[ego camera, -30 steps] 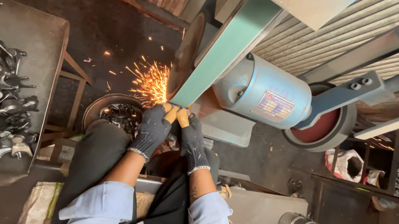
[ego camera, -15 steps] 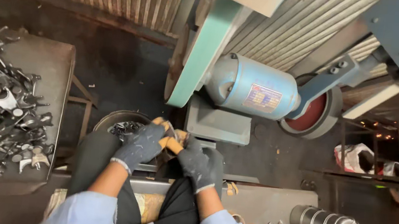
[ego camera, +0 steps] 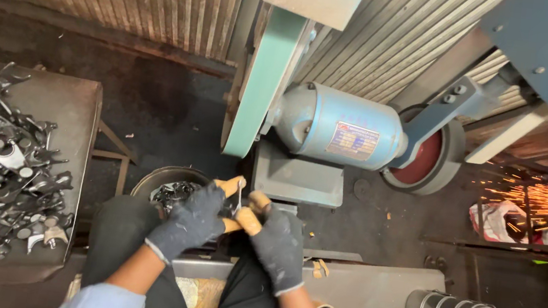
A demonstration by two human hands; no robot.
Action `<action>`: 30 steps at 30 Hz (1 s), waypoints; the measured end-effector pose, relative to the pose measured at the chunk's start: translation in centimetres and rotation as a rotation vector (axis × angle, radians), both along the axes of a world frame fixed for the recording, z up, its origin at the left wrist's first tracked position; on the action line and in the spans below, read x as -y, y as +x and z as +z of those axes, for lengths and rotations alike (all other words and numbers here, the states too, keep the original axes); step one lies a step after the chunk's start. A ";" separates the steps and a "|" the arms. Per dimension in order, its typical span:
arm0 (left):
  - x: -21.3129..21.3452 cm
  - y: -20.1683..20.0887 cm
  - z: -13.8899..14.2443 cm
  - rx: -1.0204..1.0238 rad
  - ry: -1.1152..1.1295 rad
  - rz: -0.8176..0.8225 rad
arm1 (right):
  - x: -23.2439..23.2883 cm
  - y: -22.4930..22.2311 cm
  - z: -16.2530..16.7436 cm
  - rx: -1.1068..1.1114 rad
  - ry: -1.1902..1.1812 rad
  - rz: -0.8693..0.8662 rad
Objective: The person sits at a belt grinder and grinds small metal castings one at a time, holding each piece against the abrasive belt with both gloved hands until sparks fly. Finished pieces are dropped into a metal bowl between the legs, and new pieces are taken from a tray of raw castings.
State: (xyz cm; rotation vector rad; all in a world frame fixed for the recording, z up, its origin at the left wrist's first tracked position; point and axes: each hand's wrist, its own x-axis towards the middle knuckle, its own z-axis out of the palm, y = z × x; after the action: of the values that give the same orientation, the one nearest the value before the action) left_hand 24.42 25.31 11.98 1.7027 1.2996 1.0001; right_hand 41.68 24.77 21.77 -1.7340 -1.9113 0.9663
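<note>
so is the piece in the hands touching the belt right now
No, off the belt. Both hands hold the small metal piece below the green belt, with no sparks there.

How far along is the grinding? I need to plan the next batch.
Done, it seems: a round pan below the belt holds some dark metal parts. In hand: both gloved hands, left hand and right hand, hold one small part off the belt. Left: a heaped tray of parts at left.
</note>
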 end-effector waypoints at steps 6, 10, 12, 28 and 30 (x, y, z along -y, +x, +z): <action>-4.5 -1.1 -3.3 0.762 -0.382 -0.261 | -4.7 -1.8 -8.6 -1.160 -0.493 0.125; -6.7 -0.2 -8.3 0.898 -0.470 -0.191 | -6.8 -2.8 -15.2 -1.307 -0.422 0.167; -7.4 0.1 -9.9 0.835 -0.465 -0.112 | -7.7 -2.7 -17.2 -1.324 -0.513 0.017; -4.1 -2.0 -0.2 0.079 -0.217 -0.206 | -5.5 -0.1 -10.0 -1.180 -0.427 0.330; -2.8 -1.4 0.8 -0.305 -0.019 -0.024 | -3.9 -1.1 -8.6 -0.928 -0.252 0.157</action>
State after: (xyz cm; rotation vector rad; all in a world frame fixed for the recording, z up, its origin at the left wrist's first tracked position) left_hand 22.99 28.08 12.80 1.9049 1.4698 0.7299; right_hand 40.57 28.71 13.20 -0.9330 -1.3349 1.7332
